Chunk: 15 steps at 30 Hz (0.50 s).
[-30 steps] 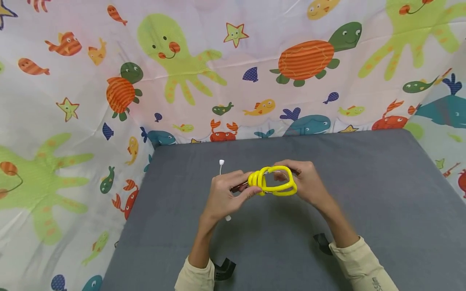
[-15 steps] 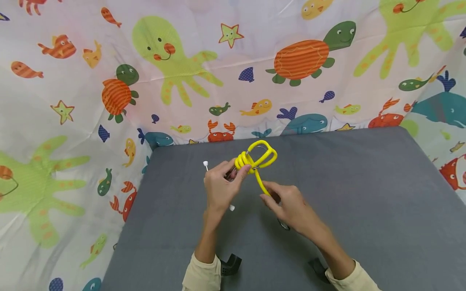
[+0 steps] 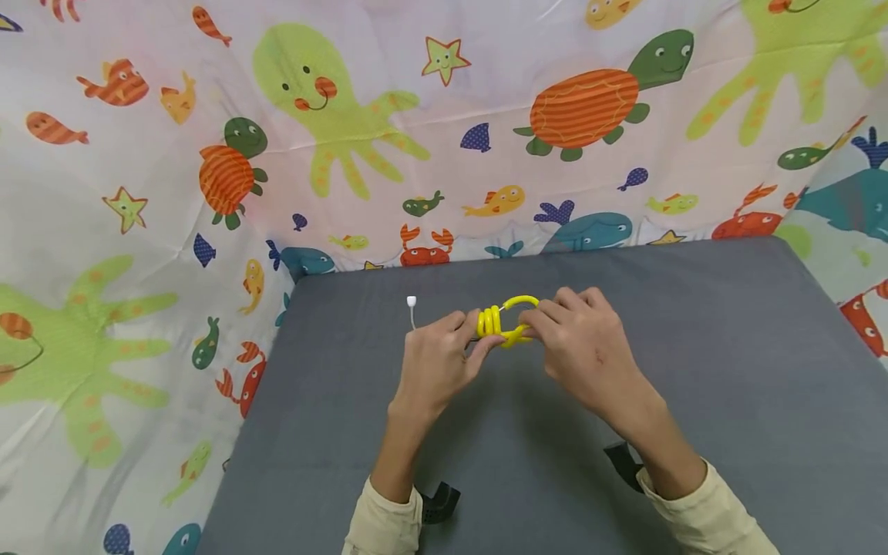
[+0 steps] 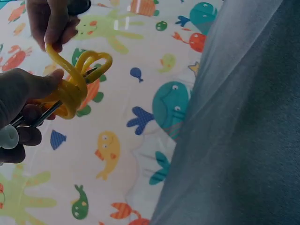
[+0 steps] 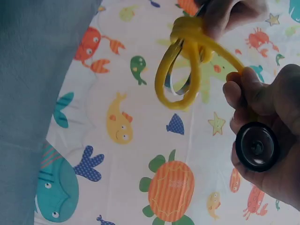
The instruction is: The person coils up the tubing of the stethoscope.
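Note:
A stethoscope with yellow tubing (image 3: pixel 489 322) is held up above the table between both hands. Its tube is wound in several turns around the metal ear tubes, leaving a loop beyond the turns. My left hand (image 3: pixel 435 366) pinches the wound part with thumb and fingers. A white ear tip (image 3: pixel 412 301) sticks up behind that hand; another ear tip (image 4: pixel 8 137) shows in the left wrist view. My right hand (image 3: pixel 590 354) grips the free tube end, drawn taut in the right wrist view, with the black-rimmed chest piece (image 5: pixel 257 146) by its palm. The head view hides the chest piece.
A grey cloth-covered table (image 3: pixel 333 432) lies beneath the hands. Behind it and at both sides hangs a white curtain (image 3: pixel 388 46) printed with sea animals. Black wrist mounts (image 3: pixel 441 503) stick out near the sleeves.
The right hand passes from behind the loop to below it, then rises to the loop's right with the tube end. The left hand keeps hold of the coil, and the loop tilts back to level.

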{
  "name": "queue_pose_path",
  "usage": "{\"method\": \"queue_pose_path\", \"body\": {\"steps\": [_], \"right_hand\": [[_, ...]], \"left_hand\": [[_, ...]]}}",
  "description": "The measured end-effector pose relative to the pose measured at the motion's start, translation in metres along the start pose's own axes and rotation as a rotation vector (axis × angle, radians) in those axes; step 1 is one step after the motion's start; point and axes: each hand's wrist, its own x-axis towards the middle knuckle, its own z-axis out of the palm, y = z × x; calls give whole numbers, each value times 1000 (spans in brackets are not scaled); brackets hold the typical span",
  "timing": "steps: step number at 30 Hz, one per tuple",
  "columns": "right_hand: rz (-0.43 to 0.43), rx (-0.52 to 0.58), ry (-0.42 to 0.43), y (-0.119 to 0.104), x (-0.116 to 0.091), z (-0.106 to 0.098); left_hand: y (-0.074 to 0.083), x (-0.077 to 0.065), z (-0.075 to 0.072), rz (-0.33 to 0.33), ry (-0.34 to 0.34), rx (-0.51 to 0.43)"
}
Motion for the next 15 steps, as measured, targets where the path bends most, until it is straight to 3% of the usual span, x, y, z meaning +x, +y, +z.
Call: {"method": "queue_pose_path", "body": {"steps": [4, 10, 15], "right_hand": [[-11, -25, 59, 10, 9, 4], [-35, -8, 83, 15, 11, 15], [-22, 22, 72, 17, 13, 19]], "left_hand": [[2, 2, -6, 16, -32, -43], [2, 0, -8, 45, -84, -98], [0, 0, -6, 16, -102, -175]]}}
